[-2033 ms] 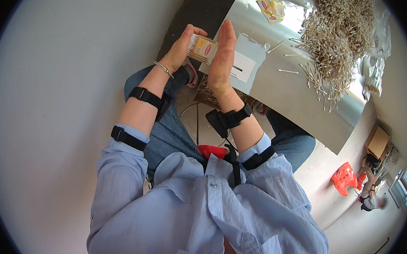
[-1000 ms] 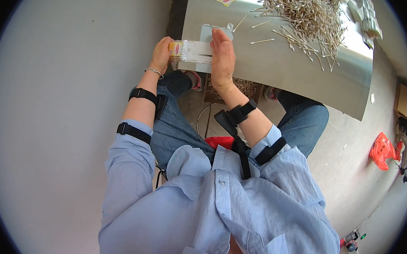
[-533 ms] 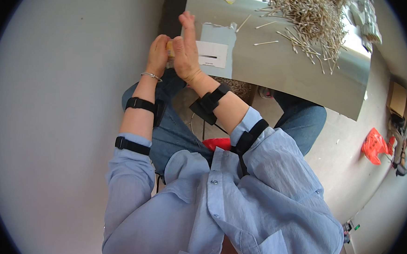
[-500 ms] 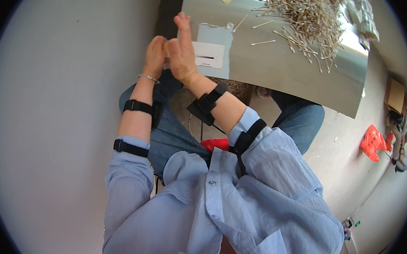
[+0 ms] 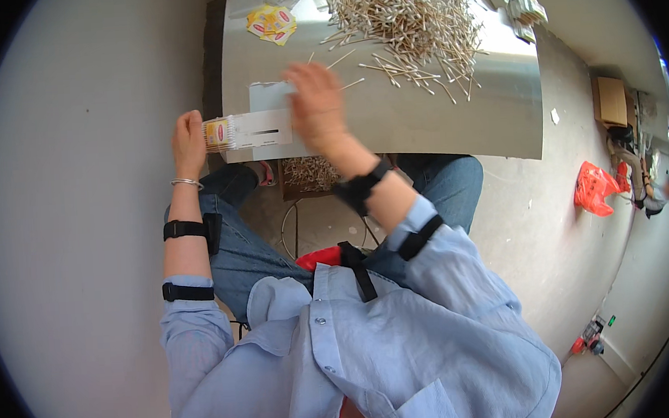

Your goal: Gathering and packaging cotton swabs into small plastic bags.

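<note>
My left hand (image 5: pixel 188 145) is closed on one end of a bundle of cotton swabs (image 5: pixel 219 134) with a yellow and red label on it. This bundle lies level at the table's left edge. Its right end meets a white card (image 5: pixel 267 128) with a dark slit or line, and I cannot tell whether they touch. Above the right end of that card hovers my right hand (image 5: pixel 319 106), blurred, its fingers stretched out and nothing visible in them. A pale blue-grey sheet (image 5: pixel 269 96) shows under the card.
A large heap of loose cotton swabs (image 5: pixel 407 24) covers the table's far side, strays at its front. Yellow labels (image 5: pixel 271 23) lie far left; clear packets (image 5: pixel 520 6) lie far right. Below the table edge stands a box of swabs (image 5: pixel 309 174). A red bag (image 5: pixel 595 189) is on the floor.
My right hand has moved away from my left hand, off to the right. The labelled swab bundle, mostly hidden by my hands before, now shows. The whole view has shifted.
</note>
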{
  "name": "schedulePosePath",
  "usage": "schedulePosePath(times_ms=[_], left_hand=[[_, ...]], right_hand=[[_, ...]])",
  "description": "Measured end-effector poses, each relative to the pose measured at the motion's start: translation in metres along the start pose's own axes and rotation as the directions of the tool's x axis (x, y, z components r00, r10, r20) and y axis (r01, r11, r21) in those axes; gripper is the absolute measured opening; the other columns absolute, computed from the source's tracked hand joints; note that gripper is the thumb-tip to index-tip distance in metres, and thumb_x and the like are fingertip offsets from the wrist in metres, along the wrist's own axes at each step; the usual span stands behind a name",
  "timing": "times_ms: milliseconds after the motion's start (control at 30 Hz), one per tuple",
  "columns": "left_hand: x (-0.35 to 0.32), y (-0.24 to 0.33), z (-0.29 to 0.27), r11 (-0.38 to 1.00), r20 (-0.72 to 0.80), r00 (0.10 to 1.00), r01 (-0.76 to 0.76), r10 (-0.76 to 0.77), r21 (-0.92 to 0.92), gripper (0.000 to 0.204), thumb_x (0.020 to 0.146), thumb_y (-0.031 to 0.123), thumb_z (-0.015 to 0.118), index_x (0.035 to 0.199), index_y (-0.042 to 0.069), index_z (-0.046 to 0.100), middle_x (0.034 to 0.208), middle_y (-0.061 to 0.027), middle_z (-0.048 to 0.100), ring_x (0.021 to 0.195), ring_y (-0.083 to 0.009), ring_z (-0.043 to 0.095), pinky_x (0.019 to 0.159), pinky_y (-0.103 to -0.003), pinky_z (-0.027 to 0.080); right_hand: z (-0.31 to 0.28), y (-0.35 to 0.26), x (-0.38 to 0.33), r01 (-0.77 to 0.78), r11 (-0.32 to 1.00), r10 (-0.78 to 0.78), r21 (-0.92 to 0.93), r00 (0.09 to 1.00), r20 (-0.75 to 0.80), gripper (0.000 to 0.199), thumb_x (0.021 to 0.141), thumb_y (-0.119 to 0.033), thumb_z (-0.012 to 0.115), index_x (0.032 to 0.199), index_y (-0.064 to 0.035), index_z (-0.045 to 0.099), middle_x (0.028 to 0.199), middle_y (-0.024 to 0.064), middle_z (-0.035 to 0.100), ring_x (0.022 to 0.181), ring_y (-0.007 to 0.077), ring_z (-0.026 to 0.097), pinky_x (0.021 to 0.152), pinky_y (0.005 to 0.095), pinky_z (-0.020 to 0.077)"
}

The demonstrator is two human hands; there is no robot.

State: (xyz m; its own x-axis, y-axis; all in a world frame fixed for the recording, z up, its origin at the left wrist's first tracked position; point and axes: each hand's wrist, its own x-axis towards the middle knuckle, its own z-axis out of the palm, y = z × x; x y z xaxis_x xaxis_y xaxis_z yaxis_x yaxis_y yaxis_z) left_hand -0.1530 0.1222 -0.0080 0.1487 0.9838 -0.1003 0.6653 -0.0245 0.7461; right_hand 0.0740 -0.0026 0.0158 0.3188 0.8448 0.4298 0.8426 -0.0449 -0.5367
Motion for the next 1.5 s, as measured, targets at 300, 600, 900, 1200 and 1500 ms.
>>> schedulePosePath(times_ms=[300,600,900,1200,1500], left_hand=[[-0.028,0.138,0.11,0.713,0.134,0.767,-0.636,0.628,0.294,0.022,0.08,0.024,0.068,0.096,0.01,0.066,0.091,-0.0078,0.064,0.093,-0.0275,0.058,0.082,-0.04,0.044],[-0.024,0.155,0.139,0.813,0.228,0.879,-0.475,0.42,0.336,0.016,0.088,0.021,0.06,0.091,0.005,0.062,0.09,-0.0129,0.063,0.088,-0.0326,0.059,0.08,-0.043,0.046],[-0.039,0.166,0.154,0.732,0.254,0.759,-0.648,0.6,0.21,0.016,0.086,0.02,0.063,0.087,0.005,0.062,0.086,-0.0126,0.061,0.087,-0.0327,0.058,0.079,-0.042,0.047],[-0.126,0.128,0.102,0.556,0.452,0.55,-0.82,0.702,0.134,0.012,0.083,0.014,0.064,0.083,0.006,0.055,0.079,-0.0091,0.052,0.076,-0.0273,0.054,0.069,-0.038,0.045],[-0.134,0.122,0.104,0.503,0.448,0.497,-0.856,0.743,0.115,0.015,0.08,0.017,0.065,0.082,0.008,0.053,0.078,-0.0072,0.05,0.075,-0.024,0.054,0.067,-0.036,0.046]], right_hand=[[-0.064,0.067,-0.048,-0.098,0.983,0.106,-0.153,0.993,0.046,0.014,0.074,-0.018,0.072,0.084,-0.0161,0.064,0.093,0.0003,0.056,0.096,0.0242,0.051,0.083,0.0384,0.0391],[-0.084,0.076,-0.068,-0.144,0.981,0.144,-0.128,0.99,-0.014,0.012,0.076,-0.015,0.071,0.085,-0.0157,0.064,0.089,0.0009,0.054,0.088,0.0241,0.051,0.077,0.0375,0.0389],[-0.088,0.088,-0.068,-0.241,0.956,0.229,-0.169,0.969,-0.091,0.011,0.076,-0.016,0.071,0.084,-0.0157,0.064,0.089,0.0017,0.054,0.089,0.0247,0.051,0.076,0.0383,0.0392],[-0.085,0.106,-0.06,-0.327,0.937,0.302,-0.126,0.935,-0.184,0.009,0.077,-0.017,0.071,0.084,-0.0156,0.066,0.085,0.0007,0.056,0.086,0.0252,0.053,0.074,0.0386,0.0418],[-0.077,0.078,-0.052,-0.182,0.983,0.183,0.015,0.979,-0.092,0.01,0.075,-0.017,0.073,0.082,-0.0136,0.066,0.085,0.0013,0.057,0.085,0.0253,0.054,0.074,0.0383,0.0438]])
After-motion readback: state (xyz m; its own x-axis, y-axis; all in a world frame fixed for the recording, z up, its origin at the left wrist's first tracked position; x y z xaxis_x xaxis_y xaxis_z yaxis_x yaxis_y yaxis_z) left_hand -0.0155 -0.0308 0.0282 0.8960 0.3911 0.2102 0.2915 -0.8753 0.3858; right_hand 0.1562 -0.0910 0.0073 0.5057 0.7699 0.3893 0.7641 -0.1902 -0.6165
